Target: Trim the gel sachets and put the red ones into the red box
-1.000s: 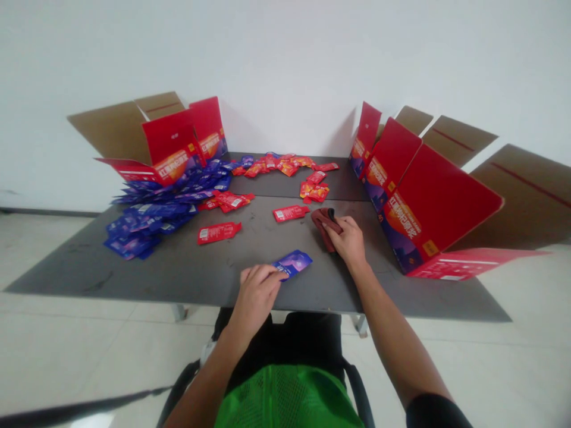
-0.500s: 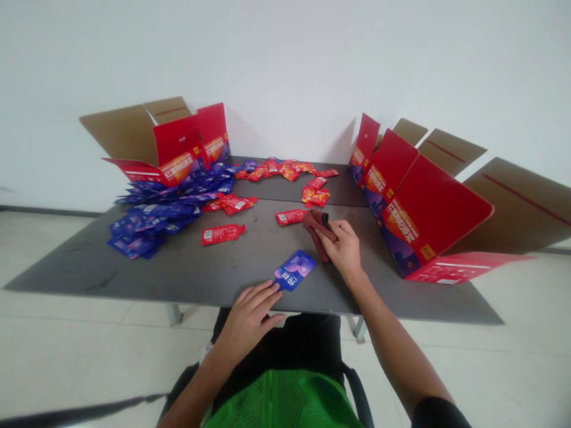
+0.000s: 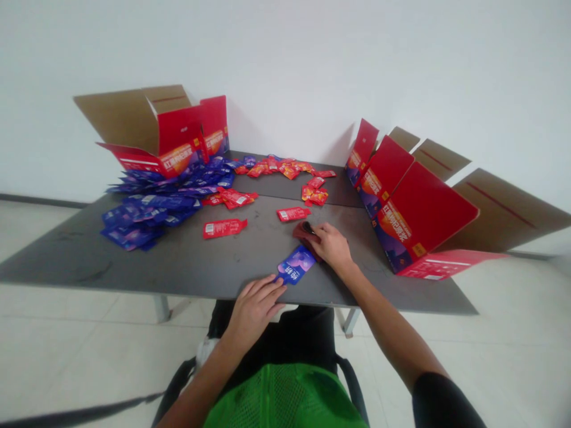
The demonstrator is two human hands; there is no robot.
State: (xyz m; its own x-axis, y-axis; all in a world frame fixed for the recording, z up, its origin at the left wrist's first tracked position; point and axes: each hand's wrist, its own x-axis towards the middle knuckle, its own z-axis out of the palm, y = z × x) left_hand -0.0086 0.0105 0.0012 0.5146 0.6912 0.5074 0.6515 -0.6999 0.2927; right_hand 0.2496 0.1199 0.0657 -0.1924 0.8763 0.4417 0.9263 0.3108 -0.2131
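My left hand [image 3: 254, 304] lies flat at the near edge of the dark table [image 3: 187, 267], fingers stretched out, fingertips touching a single blue sachet [image 3: 295, 264]. My right hand [image 3: 329, 245] rests on the table just beyond that sachet, fingers curled round a dark red cloth [image 3: 304, 232] that pokes out at its left. A loose red sachet [image 3: 293, 213] lies just past the cloth and another red sachet [image 3: 223, 227] lies further left.
A heap of blue sachets [image 3: 156, 202] spreads at the left below an open red carton [image 3: 169, 139]. Red and orange sachets [image 3: 285, 168] are scattered at the back. Another open red carton [image 3: 414, 214] lies on its side at the right.
My left hand slid back toward the table's near edge, its fingers now only touching the blue sachet's end. My right hand moved with the cloth toward the blue sachet.
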